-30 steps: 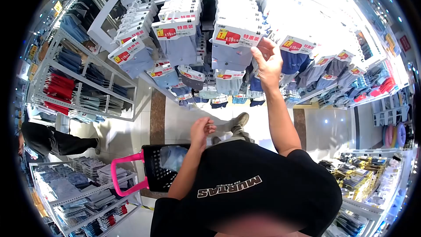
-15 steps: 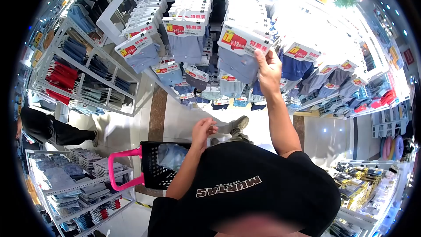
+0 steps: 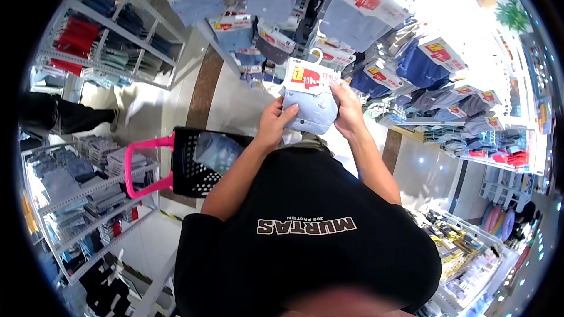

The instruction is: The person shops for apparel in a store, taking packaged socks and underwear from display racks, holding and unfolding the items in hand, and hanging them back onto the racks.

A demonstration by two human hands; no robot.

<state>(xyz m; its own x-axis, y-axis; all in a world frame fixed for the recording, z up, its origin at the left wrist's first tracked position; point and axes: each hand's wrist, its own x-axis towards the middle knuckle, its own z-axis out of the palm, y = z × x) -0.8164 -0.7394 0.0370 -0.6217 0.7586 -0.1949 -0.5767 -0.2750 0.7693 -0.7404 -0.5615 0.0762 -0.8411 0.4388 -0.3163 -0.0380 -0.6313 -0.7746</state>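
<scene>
In front of my chest I hold a pack of light blue-grey boxer shorts (image 3: 310, 108), folded under a white card header with a red and yellow price label and a white hook on top. My left hand (image 3: 275, 122) grips the left edge, its thumb lying across the fabric. On the right side, my right hand (image 3: 348, 108) pinches the pack near the card's corner. Similar packs hang just beyond it, the nearest being a grey-blue pack (image 3: 358, 20). The undersides of the fingers are hidden.
A black basket (image 3: 188, 182) with a pink handle (image 3: 132, 167) stands at my left, holding a plastic-wrapped blue item. Shelves of folded clothes (image 3: 88, 191) line the left. A person in dark trousers (image 3: 82, 114) is beyond. Yellow packs (image 3: 452, 238) fill a rack at right.
My right hand has come off the rack and back toward me with the pack. My left hand has risen from above the basket and taken hold of it too. The view has tilted down.
</scene>
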